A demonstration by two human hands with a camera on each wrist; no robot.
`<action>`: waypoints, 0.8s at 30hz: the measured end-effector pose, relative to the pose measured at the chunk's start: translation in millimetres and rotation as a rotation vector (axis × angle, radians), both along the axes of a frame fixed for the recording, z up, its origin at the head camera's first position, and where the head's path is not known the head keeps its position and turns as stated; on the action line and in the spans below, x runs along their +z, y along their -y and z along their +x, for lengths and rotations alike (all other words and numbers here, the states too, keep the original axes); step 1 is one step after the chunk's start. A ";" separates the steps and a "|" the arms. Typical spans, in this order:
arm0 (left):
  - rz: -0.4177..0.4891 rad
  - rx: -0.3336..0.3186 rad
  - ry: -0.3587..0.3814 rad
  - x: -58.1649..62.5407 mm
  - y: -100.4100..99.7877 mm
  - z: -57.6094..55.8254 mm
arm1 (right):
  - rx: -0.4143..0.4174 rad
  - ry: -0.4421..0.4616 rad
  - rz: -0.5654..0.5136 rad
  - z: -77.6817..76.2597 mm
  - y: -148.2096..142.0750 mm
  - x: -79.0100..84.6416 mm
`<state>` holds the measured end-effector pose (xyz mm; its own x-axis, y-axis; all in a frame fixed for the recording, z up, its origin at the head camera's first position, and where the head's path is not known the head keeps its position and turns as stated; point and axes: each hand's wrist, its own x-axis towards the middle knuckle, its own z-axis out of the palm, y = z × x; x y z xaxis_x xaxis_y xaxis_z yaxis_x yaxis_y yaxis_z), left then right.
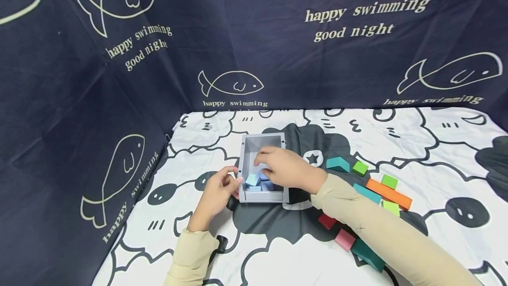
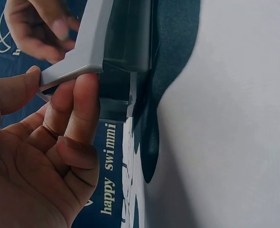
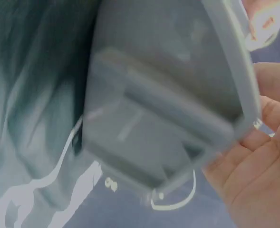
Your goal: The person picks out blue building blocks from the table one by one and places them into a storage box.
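A grey open-topped box [image 1: 265,197] stands on the patterned cloth, with several light blue blocks [image 1: 254,181] at its near end. My left hand [image 1: 216,193] grips the box's left rim near a corner. In the left wrist view, the thumb of that left hand [image 2: 49,147] lies on one side of the rim and the fingertips press the other. My right hand [image 1: 287,169] reaches over the right wall into the box, fingers bent down beside the blue blocks. The blurred right wrist view shows the right hand [image 3: 263,161] beside the rim; I cannot tell whether it holds a block.
To the right lie loose blocks: an orange bar [image 1: 389,193], a teal block [image 1: 338,163], a green block [image 1: 360,167] and others. A red block [image 1: 327,220], a pink block [image 1: 345,239] and a dark green block [image 1: 368,254] lie beside my right sleeve. A dark fish-print curtain [image 1: 278,56] hangs behind.
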<state>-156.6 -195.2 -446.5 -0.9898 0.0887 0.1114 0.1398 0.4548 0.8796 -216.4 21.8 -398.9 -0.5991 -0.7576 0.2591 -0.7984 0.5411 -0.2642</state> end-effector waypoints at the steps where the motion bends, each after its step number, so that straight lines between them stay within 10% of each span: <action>1: -0.002 0.001 -0.001 0.5 -0.1 0.1 | -0.009 0.001 -0.012 0.4 -3.9 3.1; 10: -0.010 0.014 0.022 16.1 -6.3 7.4 | -0.109 0.004 -0.052 4.4 -44.9 15.2; 24: -0.006 0.010 0.017 -1.3 -0.1 -0.5 | -0.151 0.087 -0.036 17.4 -92.6 -14.3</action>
<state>-157.1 -195.1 -447.9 -0.9924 0.0796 0.0943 0.1205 0.4610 0.8792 -199.0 114.4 -413.2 -0.7267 -0.6485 0.2264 -0.6820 0.6421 -0.3501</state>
